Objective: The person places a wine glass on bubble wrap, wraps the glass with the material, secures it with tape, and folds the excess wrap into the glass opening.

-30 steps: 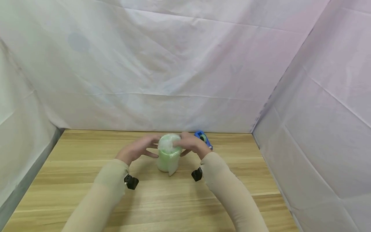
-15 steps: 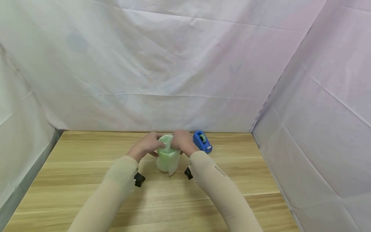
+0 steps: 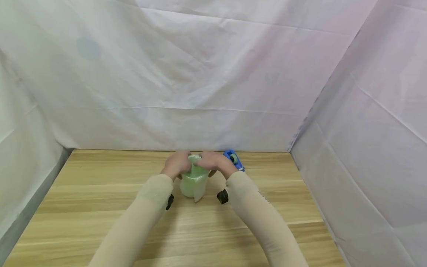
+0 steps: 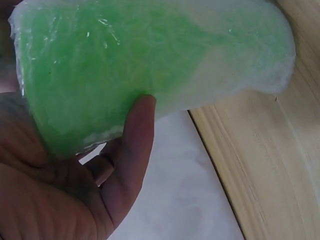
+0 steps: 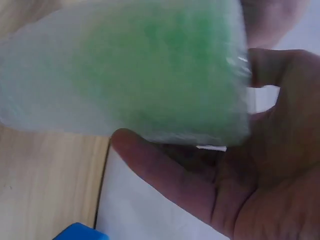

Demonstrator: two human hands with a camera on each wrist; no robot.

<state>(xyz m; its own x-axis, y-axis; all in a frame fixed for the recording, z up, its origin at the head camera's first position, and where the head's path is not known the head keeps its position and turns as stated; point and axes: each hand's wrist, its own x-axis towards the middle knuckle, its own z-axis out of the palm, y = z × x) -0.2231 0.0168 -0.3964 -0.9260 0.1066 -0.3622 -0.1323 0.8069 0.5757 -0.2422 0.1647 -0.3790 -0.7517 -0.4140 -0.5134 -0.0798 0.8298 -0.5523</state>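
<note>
A green cylinder wrapped in clear bubble wrap (image 3: 193, 185) stands upright on the wooden table, a loose flap of wrap hanging down its front. My left hand (image 3: 178, 164) curls over the left of its top edge; in the left wrist view one finger (image 4: 140, 130) lies along the wrapped side. From the right, my right hand (image 3: 213, 162) holds the same top end, its thumb over the rim. The right wrist view has a finger (image 5: 160, 167) against the lower edge of the wrap. Several fingertips are hidden behind the cylinder.
Behind my right hand a blue tape dispenser (image 3: 234, 159) sits near the table's back edge, partly covered by the wrist. White cloth walls (image 3: 160, 129) close off the back and both sides of the wooden table (image 3: 83, 207).
Both hands came inward from either side, the left moving right, onto the cylinder's top. The whitish wrap there now lies lower and greener. The cylinder itself stays in place.
</note>
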